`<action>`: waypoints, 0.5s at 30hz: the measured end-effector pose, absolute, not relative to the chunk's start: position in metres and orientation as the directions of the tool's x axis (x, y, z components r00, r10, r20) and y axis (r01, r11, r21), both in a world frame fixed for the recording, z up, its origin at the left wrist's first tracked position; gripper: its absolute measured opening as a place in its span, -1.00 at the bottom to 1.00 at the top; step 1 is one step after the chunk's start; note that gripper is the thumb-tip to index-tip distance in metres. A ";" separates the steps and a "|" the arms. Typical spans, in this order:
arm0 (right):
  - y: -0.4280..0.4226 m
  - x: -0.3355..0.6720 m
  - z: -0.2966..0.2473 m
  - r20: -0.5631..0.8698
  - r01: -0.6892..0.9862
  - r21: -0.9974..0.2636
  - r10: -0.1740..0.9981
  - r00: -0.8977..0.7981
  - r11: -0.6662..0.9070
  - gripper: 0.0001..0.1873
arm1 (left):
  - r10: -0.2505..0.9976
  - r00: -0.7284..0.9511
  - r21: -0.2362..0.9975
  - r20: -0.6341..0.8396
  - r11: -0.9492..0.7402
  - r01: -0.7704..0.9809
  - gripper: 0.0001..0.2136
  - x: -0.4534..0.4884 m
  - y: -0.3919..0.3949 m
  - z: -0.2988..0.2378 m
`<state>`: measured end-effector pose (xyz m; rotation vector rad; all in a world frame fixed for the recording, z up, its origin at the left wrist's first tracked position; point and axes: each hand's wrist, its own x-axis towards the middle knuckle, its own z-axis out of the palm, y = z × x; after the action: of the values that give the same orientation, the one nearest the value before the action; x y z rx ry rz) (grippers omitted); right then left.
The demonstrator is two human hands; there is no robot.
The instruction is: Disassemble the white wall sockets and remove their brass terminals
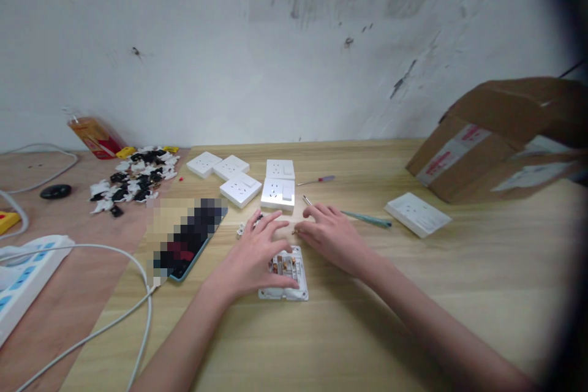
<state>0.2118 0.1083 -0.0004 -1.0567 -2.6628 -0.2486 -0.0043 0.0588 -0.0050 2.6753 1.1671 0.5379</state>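
Observation:
My left hand (261,257) is over the opened white socket housing (301,266), its fingers spread and its thumb across the lower part. Brass contacts (287,263) show inside the housing. Just beyond the housing, my right hand (333,236) has its fingertips together at a small brass piece (294,232) on or just above the table. Behind the left fingers lie small white and black parts (241,228), partly hidden. A screwdriver with a green handle (367,218) lies behind the right hand, its tip past the knuckles.
Several finished-looking white socket panels (241,188) lie at the back, with a thin screwdriver (326,179) beside them. Another panel (418,214) and a cardboard box (496,141) are at right. Leftward are a phone (202,251), a white cable (149,312), black and white parts (138,174) and a power strip (34,282).

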 end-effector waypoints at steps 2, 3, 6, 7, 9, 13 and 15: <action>0.113 0.210 -0.004 0.304 0.675 0.063 0.630 -0.714 0.735 -0.81 | 0.732 0.611 0.270 0.302 -0.681 0.681 -0.59 -0.007 0.061 -0.003; 0.115 0.210 -0.006 0.305 0.668 0.068 0.622 -0.721 0.741 -0.80 | 0.732 0.599 0.257 0.325 -0.678 0.689 -0.61 -0.008 0.063 -0.003; 0.116 0.212 -0.011 0.304 0.642 0.095 0.592 -0.746 0.760 -0.79 | 0.737 0.557 0.226 0.383 -0.660 0.717 -0.68 -0.010 0.065 -0.002; 0.116 0.213 -0.012 0.303 0.631 0.105 0.579 -0.757 0.769 -0.79 | 0.737 0.545 0.220 0.399 -0.654 0.723 -0.70 -0.011 0.066 -0.002; 0.115 0.213 -0.015 0.303 0.610 0.121 0.556 -0.774 0.783 -0.81 | 0.738 0.529 0.217 0.420 -0.647 0.731 -0.74 -0.011 0.066 -0.003; 0.114 0.212 -0.017 0.311 0.595 0.138 0.536 -0.785 0.791 -0.81 | 0.759 0.504 0.228 0.412 -0.622 0.749 -0.83 -0.012 0.066 -0.004; 0.114 0.212 -0.016 0.308 0.587 0.149 0.527 -0.792 0.796 -0.82 | 0.773 0.494 0.234 0.398 -0.606 0.760 -0.86 -0.012 0.067 -0.004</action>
<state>0.2117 0.1135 -0.0157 -0.8632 -2.7343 -0.3465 -0.0122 0.0665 -0.0039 2.6920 1.3816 0.7383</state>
